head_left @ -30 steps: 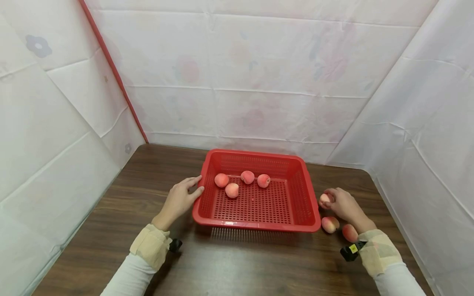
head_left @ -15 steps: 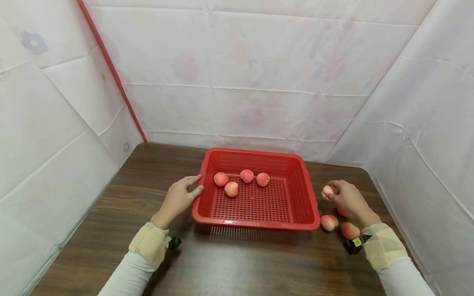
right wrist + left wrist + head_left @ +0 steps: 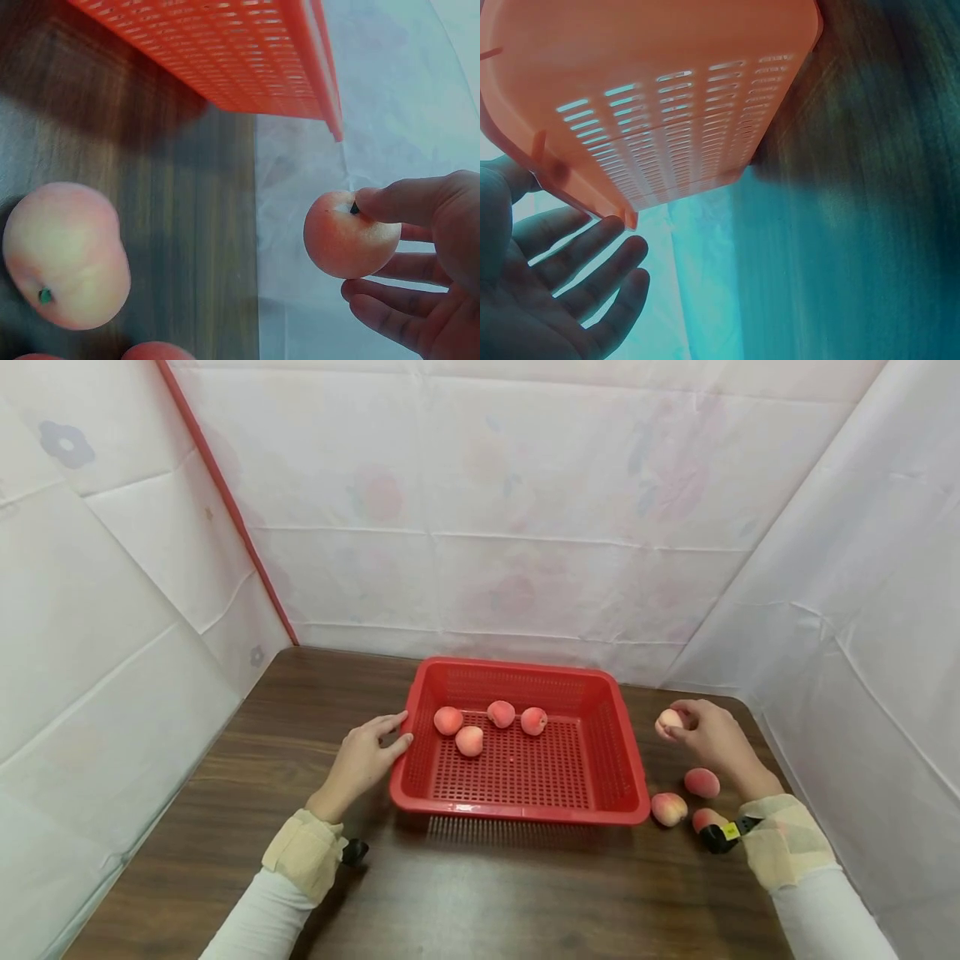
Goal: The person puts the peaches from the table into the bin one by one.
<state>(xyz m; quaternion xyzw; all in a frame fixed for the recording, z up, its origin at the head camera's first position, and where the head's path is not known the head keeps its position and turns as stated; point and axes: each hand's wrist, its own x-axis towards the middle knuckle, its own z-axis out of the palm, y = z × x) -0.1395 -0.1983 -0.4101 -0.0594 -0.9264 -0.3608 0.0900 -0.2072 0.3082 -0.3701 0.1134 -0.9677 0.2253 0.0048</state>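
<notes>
A red perforated basket (image 3: 517,814) stands on the table with several peaches (image 3: 469,741) inside. At its left rim, my left hand (image 3: 362,764) touches the edge with outstretched fingertips; the left wrist view shows the fingers (image 3: 604,262) spread beside the rim. Right of the basket, my right hand (image 3: 712,735) pinches a peach (image 3: 667,723) between thumb and fingers. In the right wrist view that peach (image 3: 349,236) is held off the table, its green stem by the thumb. Three more peaches lie nearer, one yellow-pink (image 3: 669,809), one red (image 3: 702,782), one partly behind the wrist camera.
The brown wooden table (image 3: 450,893) has a white patterned cloth (image 3: 510,510) hanging behind it and on both sides. A red strip (image 3: 225,497) runs down the cloth at the left. Black cameras are strapped to both wrists.
My right hand has lifted the peach and moved it away toward the table's back, uncovering a red peach beneath. My left hand has stayed at the basket's rim.
</notes>
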